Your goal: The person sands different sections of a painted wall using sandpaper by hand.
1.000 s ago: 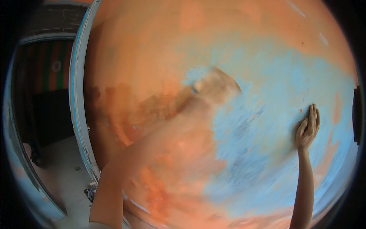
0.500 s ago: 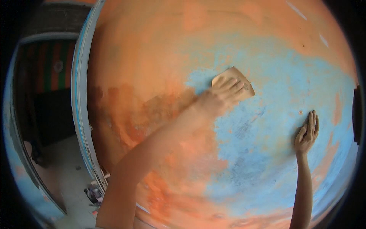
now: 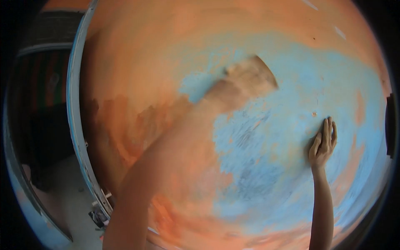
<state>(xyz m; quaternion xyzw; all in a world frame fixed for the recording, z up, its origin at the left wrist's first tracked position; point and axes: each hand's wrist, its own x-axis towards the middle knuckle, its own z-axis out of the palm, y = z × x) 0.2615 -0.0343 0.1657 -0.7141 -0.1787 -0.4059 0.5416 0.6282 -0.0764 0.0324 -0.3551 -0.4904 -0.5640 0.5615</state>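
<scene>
My left hand (image 3: 235,82), blurred by motion, presses a tan sheet of sandpaper (image 3: 266,71) flat against the wall (image 3: 196,162). The sheet's curved outer edge shows beyond my fingertips. Orange paint covers much of this wall, with a large worn patch of light blue in the middle and right. Lower on the blue area, my right hand (image 3: 323,146) rests against the surface with its fingers stretched upward and nothing held.
To the left, a blue-and-white door frame (image 3: 75,104) borders a dark opening. Striped cloth (image 3: 52,83) hangs inside it. Small items (image 3: 98,217) lie on the floor by the frame's foot. A dark object (image 3: 391,125) stands at the far right edge.
My left hand has moved the sandpaper slightly upward on the wall, and it is more blurred now. The view has shifted a little to the right; my right hand stays on the wall.
</scene>
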